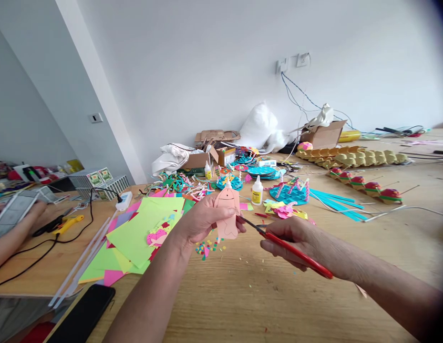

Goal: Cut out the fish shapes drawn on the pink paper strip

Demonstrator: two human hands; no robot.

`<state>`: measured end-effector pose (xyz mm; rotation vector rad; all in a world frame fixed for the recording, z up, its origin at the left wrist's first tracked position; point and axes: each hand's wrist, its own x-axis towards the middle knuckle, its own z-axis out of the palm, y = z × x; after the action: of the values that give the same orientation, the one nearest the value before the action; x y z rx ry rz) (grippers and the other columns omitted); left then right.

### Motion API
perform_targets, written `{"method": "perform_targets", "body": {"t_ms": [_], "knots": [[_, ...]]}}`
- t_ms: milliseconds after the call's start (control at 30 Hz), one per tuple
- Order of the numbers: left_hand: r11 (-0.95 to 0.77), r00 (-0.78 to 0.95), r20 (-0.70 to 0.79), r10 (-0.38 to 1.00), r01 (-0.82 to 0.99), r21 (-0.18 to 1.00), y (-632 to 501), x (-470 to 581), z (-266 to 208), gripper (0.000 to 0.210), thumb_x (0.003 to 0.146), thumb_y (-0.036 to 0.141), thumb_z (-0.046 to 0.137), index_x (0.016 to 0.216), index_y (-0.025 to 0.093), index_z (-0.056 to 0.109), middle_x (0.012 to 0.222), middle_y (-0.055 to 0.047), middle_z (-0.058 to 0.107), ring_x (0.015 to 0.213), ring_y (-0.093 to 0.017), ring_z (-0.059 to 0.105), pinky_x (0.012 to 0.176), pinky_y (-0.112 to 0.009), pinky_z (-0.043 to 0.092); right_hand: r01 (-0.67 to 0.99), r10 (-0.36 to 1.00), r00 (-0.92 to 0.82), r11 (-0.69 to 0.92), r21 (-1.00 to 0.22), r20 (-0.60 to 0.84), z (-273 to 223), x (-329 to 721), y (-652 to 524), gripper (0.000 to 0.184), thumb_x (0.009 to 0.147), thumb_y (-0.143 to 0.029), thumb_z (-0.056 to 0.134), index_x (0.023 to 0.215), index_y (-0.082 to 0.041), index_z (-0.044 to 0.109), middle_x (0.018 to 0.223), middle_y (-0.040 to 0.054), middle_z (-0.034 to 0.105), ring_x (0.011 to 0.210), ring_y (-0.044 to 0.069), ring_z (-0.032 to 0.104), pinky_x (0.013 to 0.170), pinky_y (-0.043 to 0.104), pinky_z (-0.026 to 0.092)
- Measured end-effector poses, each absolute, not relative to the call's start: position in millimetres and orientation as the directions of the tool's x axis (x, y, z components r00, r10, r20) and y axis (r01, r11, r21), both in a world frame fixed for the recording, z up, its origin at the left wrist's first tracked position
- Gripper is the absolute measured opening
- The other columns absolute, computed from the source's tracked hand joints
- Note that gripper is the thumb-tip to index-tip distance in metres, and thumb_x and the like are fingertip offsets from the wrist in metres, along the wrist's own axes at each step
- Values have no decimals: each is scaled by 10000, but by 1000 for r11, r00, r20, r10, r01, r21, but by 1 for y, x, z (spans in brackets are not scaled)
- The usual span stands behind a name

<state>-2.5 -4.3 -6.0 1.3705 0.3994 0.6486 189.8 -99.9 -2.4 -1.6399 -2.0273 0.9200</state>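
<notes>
Held up over the table is a piece of peach-coloured paper (227, 227) with a fish outline drawn on it. My left hand (203, 219) pinches it, thumb in front and fingers behind. My right hand (300, 243) is wrapped round red-handled scissors (296, 252). Their dark blades point left, with the tips at the right edge of the paper; whether the blades are parted I cannot make out. Below the paper lie small coloured paper dots (207, 248). Behind it stands a white glue bottle (257, 191) with a yellow label.
Coloured paper sheets (135, 233) are spread at left, near a black phone (84, 312). Blue woven pieces (289, 192), pink scraps (285, 209), blue strips (337, 202) and egg cartons (367, 157) lie further back. Another person's arm (17, 233) shows at far left, beside a yellow glue gun (69, 224).
</notes>
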Motion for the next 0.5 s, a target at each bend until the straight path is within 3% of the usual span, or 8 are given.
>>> {"method": "perform_targets", "body": {"t_ms": [500], "knots": [[72,759,104,643,-196,978,-4,-2,-7,171,664,236,690,779,126,626,696,-46,687,581,-155,654,583,-270,521,705,968,-221,72,-706,-121,-9,190,-99,472,785,-621,474,631,-176,493,446,-43,435,382,77,395,375,196,273]]}}
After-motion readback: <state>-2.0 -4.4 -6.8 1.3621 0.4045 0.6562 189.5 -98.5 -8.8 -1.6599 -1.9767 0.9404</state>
